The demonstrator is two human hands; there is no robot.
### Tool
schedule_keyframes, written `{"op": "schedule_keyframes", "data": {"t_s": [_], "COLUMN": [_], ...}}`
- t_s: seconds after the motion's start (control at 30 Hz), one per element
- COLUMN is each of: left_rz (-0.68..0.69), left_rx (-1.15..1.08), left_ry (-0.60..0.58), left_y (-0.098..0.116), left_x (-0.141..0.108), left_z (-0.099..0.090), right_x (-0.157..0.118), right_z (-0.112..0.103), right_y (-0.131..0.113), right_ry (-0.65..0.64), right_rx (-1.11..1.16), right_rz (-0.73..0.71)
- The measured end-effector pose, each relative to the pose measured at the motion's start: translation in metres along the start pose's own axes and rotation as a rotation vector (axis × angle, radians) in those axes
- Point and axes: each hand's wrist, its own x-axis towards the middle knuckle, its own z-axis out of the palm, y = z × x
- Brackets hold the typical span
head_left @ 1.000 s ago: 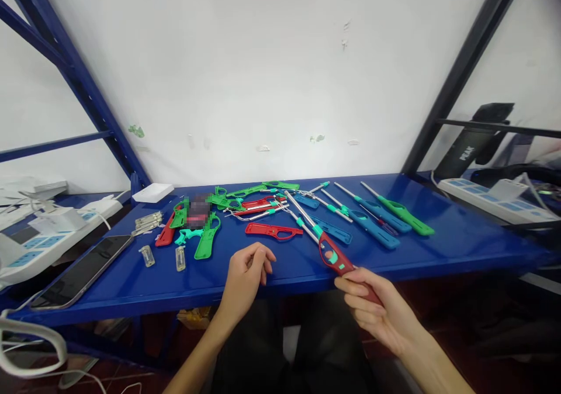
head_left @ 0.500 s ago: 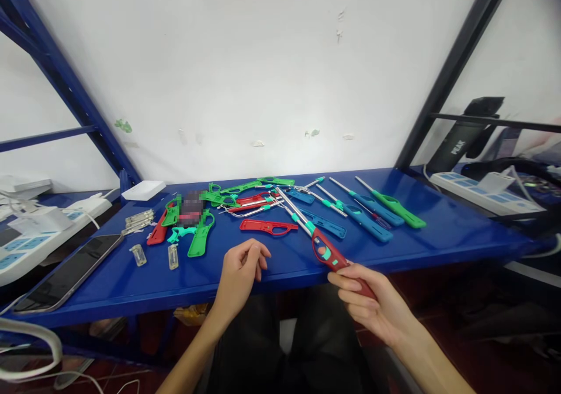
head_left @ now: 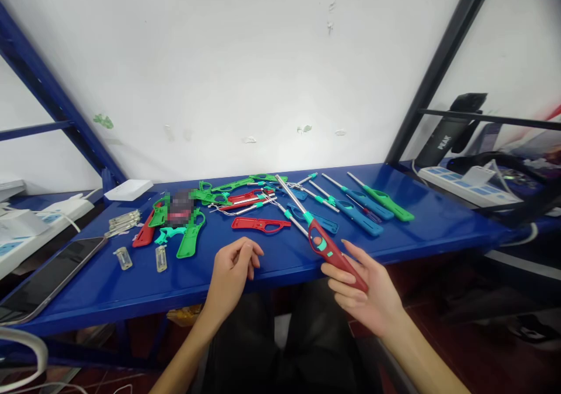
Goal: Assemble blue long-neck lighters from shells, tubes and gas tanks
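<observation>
In my right hand point(head_left: 362, 286) is a red long-nosed lighter point(head_left: 335, 258) with turquoise parts and a metal tube pointing away from me. My fingers wrap its handle from below, and the thumb is raised off it. Loosely curled at the table's front edge, my left hand point(head_left: 236, 268) shows nothing in its fingers. Beyond it lies a red half shell of a lighter handle point(head_left: 260, 224). Behind the held lighter are a blue half shell point(head_left: 324, 220) and loose metal tubes. To the right lie blue lighters point(head_left: 359, 217) and a green lighter point(head_left: 388, 203).
On the blue table point(head_left: 272, 259), green handle shells point(head_left: 191, 236) surround a pixelated dark patch at left. Clear fuel tanks point(head_left: 161, 258), thin parts point(head_left: 123, 223), a phone point(head_left: 52, 277) and a white box point(head_left: 129, 190) lie further left. Power strips point(head_left: 471, 186) stand at both sides.
My right hand has shifted its hold: the thumb has come up off the lighter, and the handle sits further into the fingers. The view has turned slightly; my left hand stays curled.
</observation>
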Motion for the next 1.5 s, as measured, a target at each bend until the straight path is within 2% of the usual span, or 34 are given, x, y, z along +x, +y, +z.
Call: {"op": "schedule_keyframes", "data": {"t_s": [0.2, 0.37, 0.73, 1.07, 1.2, 1.27, 1.33, 1.43, 1.5], "left_rz": [0.016, 0.019, 0.015, 0.015, 0.008, 0.013, 0.024, 0.047, 0.055], "left_rx": [0.001, 0.005, 0.021, 0.058, 0.080, 0.090, 0.097, 0.103, 0.109], "left_ry": [-0.004, -0.004, -0.002, 0.007, 0.019, 0.028, 0.031, 0.025, 0.027], "left_y": [0.000, 0.000, 0.002, 0.007, 0.010, 0.011, 0.011, 0.006, 0.002], "left_x": [0.000, 0.001, 0.001, 0.001, 0.001, 0.000, -0.001, -0.002, -0.003], "left_z": [-0.001, 0.000, -0.001, 0.000, 0.001, 0.000, -0.002, -0.005, -0.007], "right_x": [0.001, 0.000, -0.002, -0.003, -0.003, -0.008, -0.019, -0.042, -0.057], "right_z": [-0.012, -0.010, 0.021, 0.025, 0.022, 0.014, 0.000, -0.027, -0.045], "right_y": [-0.001, 0.002, 0.008, 0.016, 0.013, -0.005, -0.041, -0.119, -0.174], "right_ry": [-0.075, -0.096, 0.072, 0.164, 0.264, 0.365, 0.512, 0.812, 1.024], "right_rx": [0.016, -0.064, -0.407, -0.617, -0.731, -0.830, -0.954, -1.167, -1.306], "right_rz": [-0.025, -0.039, -0.211, -0.293, -0.363, -0.459, -0.586, -0.728, -0.762]}}
